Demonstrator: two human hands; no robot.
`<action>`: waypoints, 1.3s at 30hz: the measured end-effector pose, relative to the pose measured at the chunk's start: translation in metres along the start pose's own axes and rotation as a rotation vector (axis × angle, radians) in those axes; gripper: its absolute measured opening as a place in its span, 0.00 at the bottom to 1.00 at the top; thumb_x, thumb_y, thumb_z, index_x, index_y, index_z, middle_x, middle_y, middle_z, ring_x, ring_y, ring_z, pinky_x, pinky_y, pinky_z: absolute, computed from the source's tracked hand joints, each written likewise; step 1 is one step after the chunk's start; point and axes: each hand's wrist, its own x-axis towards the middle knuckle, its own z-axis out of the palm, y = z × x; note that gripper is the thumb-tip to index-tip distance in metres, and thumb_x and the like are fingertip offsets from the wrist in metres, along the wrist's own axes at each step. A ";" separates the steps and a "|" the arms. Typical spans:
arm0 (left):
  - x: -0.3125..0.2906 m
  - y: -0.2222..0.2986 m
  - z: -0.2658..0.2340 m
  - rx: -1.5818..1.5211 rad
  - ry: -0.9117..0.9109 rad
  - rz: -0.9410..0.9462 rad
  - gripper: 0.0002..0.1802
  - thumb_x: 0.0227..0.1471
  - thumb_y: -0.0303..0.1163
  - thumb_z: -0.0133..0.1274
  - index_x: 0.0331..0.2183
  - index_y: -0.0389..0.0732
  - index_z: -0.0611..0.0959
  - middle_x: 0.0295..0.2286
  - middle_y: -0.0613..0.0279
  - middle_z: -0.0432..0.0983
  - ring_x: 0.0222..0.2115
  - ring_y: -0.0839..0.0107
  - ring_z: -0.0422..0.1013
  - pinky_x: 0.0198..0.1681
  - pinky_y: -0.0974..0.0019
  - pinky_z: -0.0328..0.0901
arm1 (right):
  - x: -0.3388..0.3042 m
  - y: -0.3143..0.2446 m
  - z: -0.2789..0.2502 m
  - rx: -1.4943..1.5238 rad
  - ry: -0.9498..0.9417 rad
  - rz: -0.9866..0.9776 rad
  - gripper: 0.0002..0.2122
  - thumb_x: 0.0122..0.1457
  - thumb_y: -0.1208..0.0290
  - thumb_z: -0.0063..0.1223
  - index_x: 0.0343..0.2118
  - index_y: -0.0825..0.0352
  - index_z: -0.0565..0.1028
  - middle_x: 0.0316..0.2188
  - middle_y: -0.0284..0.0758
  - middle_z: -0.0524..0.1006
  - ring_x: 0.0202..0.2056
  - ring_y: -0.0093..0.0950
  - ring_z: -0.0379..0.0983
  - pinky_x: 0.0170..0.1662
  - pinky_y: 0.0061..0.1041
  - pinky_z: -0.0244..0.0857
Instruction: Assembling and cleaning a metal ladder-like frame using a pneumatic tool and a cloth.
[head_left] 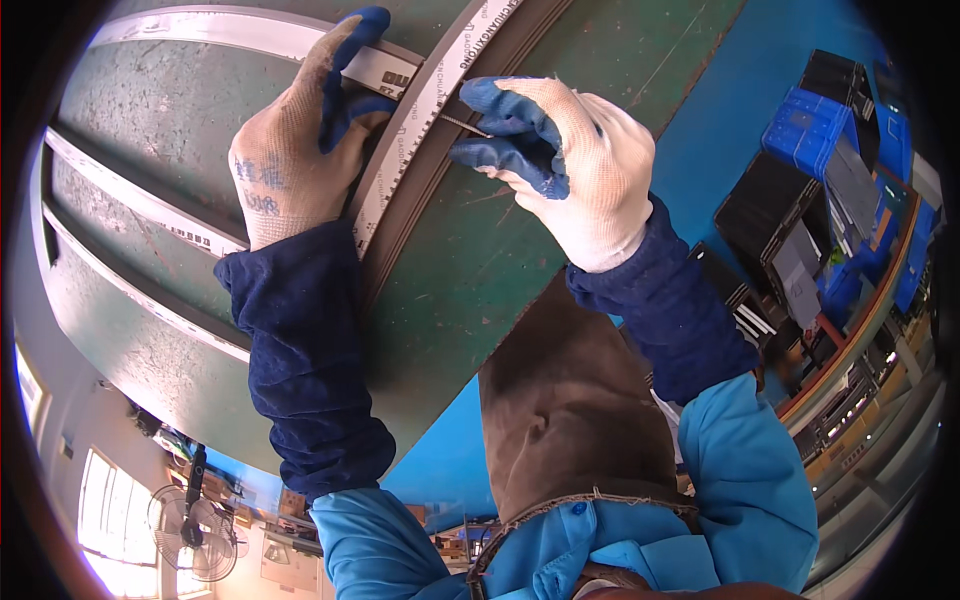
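Two gloved hands on the job, both in white knit gloves with blue-coated fingers. Left hand is grasping a white-filmed crosspiece, one finger reaching over its far edge and another blue fingertip by the near one, right by where it meets a long brown profile. That profile runs at a slant between the two hands, with a strip of printed white film along its top.

Right hand is on the other side, fingers curled around the outer end of a thin threaded screw. The screw's other end is up against the profile's side, roughly opposite the crosspiece. Can't tell if it's really pinched or just touched, or if the tip is in a hole.

All of it sits on a scuffed green workbench. Two more white strips are off to the left. Wearer's got navy sleeve covers, a light blue shirt and a brown apron. Blue crate over on the right, standing fan lower left.
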 end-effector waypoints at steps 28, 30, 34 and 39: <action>0.001 0.013 -0.012 0.122 0.029 0.135 0.36 0.38 0.25 0.60 0.54 0.52 0.76 0.28 0.61 0.79 0.28 0.60 0.78 0.28 0.61 0.72 | 0.041 0.023 0.004 -0.092 -0.047 -0.568 0.18 0.41 0.63 0.70 0.37 0.61 0.80 0.30 0.31 0.80 0.31 0.31 0.78 0.34 0.29 0.71; 0.001 0.009 -0.008 0.117 0.040 0.146 0.37 0.37 0.25 0.60 0.54 0.52 0.76 0.28 0.61 0.79 0.28 0.60 0.78 0.29 0.61 0.72 | 0.037 0.027 0.002 -0.156 -0.047 -0.659 0.14 0.45 0.67 0.69 0.36 0.63 0.82 0.30 0.36 0.79 0.31 0.35 0.77 0.34 0.33 0.72; 0.002 0.013 -0.011 0.138 -0.012 0.104 0.37 0.37 0.24 0.60 0.54 0.53 0.76 0.28 0.61 0.80 0.27 0.60 0.78 0.29 0.61 0.72 | 0.033 0.028 0.002 -0.150 -0.075 -0.727 0.13 0.46 0.68 0.68 0.36 0.66 0.82 0.32 0.39 0.79 0.31 0.39 0.76 0.35 0.35 0.73; 0.000 0.001 -0.004 0.066 0.078 0.188 0.38 0.36 0.23 0.59 0.54 0.52 0.76 0.28 0.60 0.79 0.28 0.59 0.78 0.29 0.61 0.72 | 0.037 0.028 0.000 -0.118 -0.104 -0.695 0.13 0.46 0.67 0.69 0.36 0.63 0.83 0.32 0.39 0.79 0.32 0.39 0.76 0.36 0.37 0.73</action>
